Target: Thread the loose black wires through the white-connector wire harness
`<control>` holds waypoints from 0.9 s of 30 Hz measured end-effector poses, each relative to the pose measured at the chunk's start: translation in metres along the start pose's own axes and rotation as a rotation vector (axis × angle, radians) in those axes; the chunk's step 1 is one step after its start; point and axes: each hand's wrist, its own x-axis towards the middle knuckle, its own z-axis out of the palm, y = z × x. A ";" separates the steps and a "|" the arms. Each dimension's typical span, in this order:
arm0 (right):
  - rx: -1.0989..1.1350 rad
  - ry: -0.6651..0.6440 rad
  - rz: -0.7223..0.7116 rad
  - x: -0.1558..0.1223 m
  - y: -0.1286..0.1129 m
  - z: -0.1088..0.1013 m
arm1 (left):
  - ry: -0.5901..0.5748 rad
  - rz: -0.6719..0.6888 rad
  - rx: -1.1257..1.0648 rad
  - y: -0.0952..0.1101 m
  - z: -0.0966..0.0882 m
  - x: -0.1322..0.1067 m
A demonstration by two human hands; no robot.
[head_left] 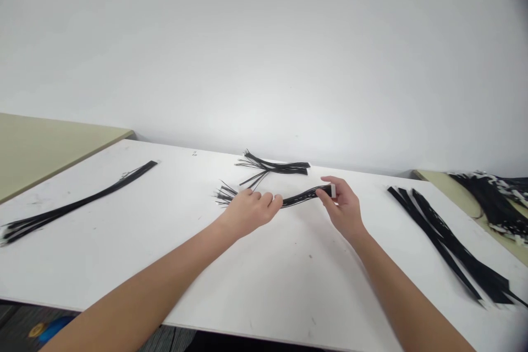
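black plastic cable-tie bundle [299, 197] spans my hands: my left hand [249, 210] closed around its nine-o'clock end, my right hand [344, 208] pinching its white band [333, 191] at three o'clock.

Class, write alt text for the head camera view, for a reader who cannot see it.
Two bare hands hold a bundle of black strips over a white table: the left hand grips its frayed end, the right hand pinches the end with a white tag. More black bundles lie around it.
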 end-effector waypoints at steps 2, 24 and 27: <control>-0.092 0.028 -0.082 -0.001 0.001 0.000 | -0.071 -0.002 -0.022 -0.001 0.000 0.000; -0.072 0.231 -0.558 -0.011 -0.006 0.005 | -0.402 -0.467 -0.132 -0.013 -0.009 0.000; -0.060 0.226 -0.468 -0.013 -0.008 0.006 | -0.383 -0.473 -0.139 -0.015 -0.009 -0.001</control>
